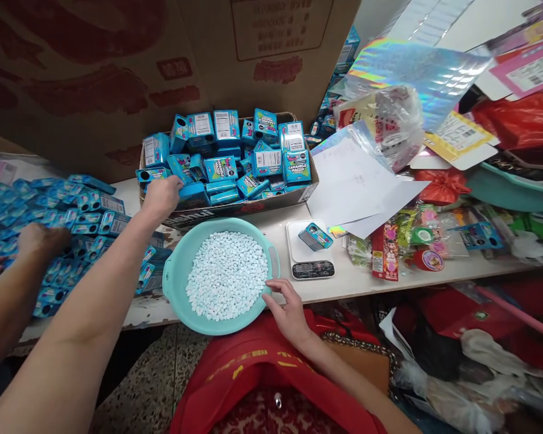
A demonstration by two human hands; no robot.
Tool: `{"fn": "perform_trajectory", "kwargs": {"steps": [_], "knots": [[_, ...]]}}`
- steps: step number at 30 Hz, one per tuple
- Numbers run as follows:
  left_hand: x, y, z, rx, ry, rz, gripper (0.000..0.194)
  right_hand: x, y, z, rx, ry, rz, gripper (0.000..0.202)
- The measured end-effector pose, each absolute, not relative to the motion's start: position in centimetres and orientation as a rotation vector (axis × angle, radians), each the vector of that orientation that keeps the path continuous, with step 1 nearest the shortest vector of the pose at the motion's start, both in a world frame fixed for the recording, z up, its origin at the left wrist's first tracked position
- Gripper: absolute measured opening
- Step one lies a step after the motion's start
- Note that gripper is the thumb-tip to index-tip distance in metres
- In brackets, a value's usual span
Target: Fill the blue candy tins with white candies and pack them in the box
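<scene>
My left hand [161, 198] reaches into the front left corner of an open cardboard carton [248, 209]. Its fingers are closed on a blue candy box [192, 195] among several similar blue boxes. Beside the carton's near side stands a turquoise plastic basin [175, 301], filled with small pale candies [226, 274]. My right hand [290, 308] grips the basin's right rim between thumb and fingers. Right of the basin, a single blue box [315, 236] lies on a white digital scale [298, 254].
A co-worker's hand [40, 241] is at a large pile of blue boxes [90, 220] on the left. Behind the carton rises a big cardboard box [117, 90]. White sheets [353, 187], plastic bags [384, 126] and candy packets [384, 253] cover the right side.
</scene>
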State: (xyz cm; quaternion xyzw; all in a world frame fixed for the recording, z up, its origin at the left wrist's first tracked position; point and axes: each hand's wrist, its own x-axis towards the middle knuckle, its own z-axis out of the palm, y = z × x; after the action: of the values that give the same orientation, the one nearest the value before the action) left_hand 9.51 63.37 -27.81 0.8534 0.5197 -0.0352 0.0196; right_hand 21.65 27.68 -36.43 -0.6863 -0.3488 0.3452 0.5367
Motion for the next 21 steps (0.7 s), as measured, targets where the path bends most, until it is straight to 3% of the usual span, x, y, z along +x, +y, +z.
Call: {"fn": "perform_trajectory", "kwargs": {"steps": [3, 6, 10, 13, 16, 21], "knots": [[8.0, 60.7, -26.1, 2.556, 1.726, 0.426, 0.034, 21.3, 28.8, -36.3, -1.493, -0.615, 1.081, 0.026], [7.0, 54.5, -25.6, 2.421, 1.527, 0.784, 0.032, 21.3, 30.3, -35.6, -1.201, -0.343, 1.352, 0.051], [7.0, 44.2, -28.5, 2.037, 0.808, 0.541, 0.019, 22.2, 31.8, -34.5, -0.985, -0.167, 1.492, 0.079], [7.5, 40.2, -31.3, 1.728, 0.692, 0.398, 0.017, 23.4, 31.7, -34.5, -1.048, -0.135, 1.449, 0.064], [8.0, 41.0, -33.5, 1.568, 0.988, 0.484, 0.020, 24.8, 30.0, -35.0, -1.091, -0.170, 1.393, 0.043], [8.6, 44.4, -37.1, 1.627, 1.186, 0.455, 0.012, 27.3, 25.1, -36.3, -1.482, -0.390, 1.137, 0.048]]}}
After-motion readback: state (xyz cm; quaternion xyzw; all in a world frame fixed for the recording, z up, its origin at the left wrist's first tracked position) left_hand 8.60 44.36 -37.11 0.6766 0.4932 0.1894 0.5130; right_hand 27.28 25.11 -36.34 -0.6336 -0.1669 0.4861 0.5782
